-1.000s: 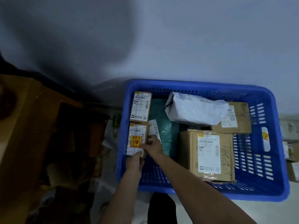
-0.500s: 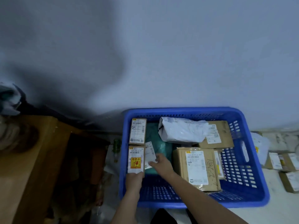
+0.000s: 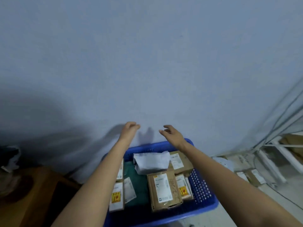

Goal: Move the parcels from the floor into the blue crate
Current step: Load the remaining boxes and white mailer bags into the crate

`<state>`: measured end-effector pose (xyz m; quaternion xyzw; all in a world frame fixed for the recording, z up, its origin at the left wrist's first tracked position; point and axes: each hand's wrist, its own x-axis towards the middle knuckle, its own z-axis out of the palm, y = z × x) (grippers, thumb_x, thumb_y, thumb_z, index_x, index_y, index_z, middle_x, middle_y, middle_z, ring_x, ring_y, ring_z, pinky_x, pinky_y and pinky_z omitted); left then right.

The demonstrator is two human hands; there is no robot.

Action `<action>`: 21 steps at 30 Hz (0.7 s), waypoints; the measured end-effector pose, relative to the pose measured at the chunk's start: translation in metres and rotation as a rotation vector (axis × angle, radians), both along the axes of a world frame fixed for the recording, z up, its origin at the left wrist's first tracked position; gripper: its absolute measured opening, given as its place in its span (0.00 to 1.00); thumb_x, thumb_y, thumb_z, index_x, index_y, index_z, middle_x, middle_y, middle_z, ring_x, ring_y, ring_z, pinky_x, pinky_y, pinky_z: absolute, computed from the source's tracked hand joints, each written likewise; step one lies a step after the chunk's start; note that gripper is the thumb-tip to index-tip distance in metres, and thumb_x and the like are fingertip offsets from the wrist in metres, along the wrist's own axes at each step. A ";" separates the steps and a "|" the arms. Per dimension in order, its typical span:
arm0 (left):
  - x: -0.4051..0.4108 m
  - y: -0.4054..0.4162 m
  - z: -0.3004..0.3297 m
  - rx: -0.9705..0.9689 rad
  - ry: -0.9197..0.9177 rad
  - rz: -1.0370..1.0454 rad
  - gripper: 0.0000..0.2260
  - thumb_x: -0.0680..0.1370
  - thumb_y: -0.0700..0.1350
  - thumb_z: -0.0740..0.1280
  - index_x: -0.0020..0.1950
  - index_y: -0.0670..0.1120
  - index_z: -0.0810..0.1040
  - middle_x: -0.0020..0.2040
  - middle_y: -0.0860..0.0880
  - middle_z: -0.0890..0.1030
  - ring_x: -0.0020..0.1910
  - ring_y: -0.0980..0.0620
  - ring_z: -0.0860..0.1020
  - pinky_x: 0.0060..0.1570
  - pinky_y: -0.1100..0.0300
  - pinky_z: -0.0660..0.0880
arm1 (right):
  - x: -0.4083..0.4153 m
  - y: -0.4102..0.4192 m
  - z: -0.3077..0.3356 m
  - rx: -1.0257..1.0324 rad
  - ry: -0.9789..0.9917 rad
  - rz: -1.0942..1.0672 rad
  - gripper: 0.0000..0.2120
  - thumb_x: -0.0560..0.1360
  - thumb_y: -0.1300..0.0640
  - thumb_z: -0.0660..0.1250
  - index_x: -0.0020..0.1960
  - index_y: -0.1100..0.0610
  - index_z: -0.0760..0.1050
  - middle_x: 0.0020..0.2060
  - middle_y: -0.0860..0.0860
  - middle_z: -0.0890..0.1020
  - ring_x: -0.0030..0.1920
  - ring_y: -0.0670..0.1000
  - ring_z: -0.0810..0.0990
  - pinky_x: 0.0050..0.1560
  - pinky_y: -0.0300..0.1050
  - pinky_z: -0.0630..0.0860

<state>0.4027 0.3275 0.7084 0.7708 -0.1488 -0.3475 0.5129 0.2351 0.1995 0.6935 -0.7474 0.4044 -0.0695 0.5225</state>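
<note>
1. While our left hand (image 3: 130, 128) and right hand (image 3: 171, 134) hang loose and hold nothing, the blue crate (image 3: 203, 205) sits beneath our forearms, well stocked.
2. Beyond our right forearm, parcels (image 3: 250, 176) wait on the floor; we risk overlooking them.
3. Reaching there, we could snag the cable (image 3: 278, 192).

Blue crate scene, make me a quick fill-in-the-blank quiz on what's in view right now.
1. Both hands, left hand and right hand, hold ____.
2. The white bag lies inside the ____ crate.
3. More parcels lie on the floor to the crate's ____.

Missing words: nothing; blue; right
</note>
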 end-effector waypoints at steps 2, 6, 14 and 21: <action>-0.020 -0.029 0.027 -0.040 -0.025 -0.080 0.16 0.76 0.47 0.66 0.63 0.46 0.73 0.63 0.46 0.76 0.62 0.47 0.74 0.65 0.51 0.70 | -0.032 -0.020 0.029 -0.058 -0.029 -0.050 0.26 0.77 0.41 0.63 0.71 0.50 0.67 0.66 0.52 0.75 0.65 0.53 0.74 0.64 0.45 0.69; -0.080 -0.089 0.073 -0.070 -0.095 -0.261 0.16 0.75 0.48 0.67 0.61 0.47 0.74 0.62 0.46 0.77 0.61 0.47 0.75 0.63 0.51 0.71 | -0.108 -0.057 0.078 -0.136 -0.072 -0.174 0.27 0.76 0.40 0.62 0.71 0.50 0.67 0.67 0.53 0.74 0.65 0.53 0.74 0.66 0.48 0.69; -0.284 -0.179 0.134 -0.167 -0.219 -0.497 0.16 0.75 0.46 0.68 0.61 0.45 0.75 0.60 0.45 0.78 0.60 0.47 0.76 0.64 0.50 0.71 | -0.317 -0.106 0.112 -0.200 -0.128 -0.410 0.26 0.75 0.39 0.63 0.70 0.48 0.67 0.66 0.52 0.74 0.65 0.53 0.74 0.64 0.46 0.69; -0.463 -0.218 0.110 -0.127 -0.214 -0.531 0.14 0.75 0.45 0.68 0.59 0.44 0.76 0.60 0.44 0.78 0.60 0.45 0.76 0.61 0.51 0.72 | -0.509 -0.140 0.112 -0.224 -0.103 -0.499 0.25 0.77 0.44 0.64 0.71 0.51 0.67 0.66 0.54 0.74 0.65 0.54 0.73 0.66 0.50 0.70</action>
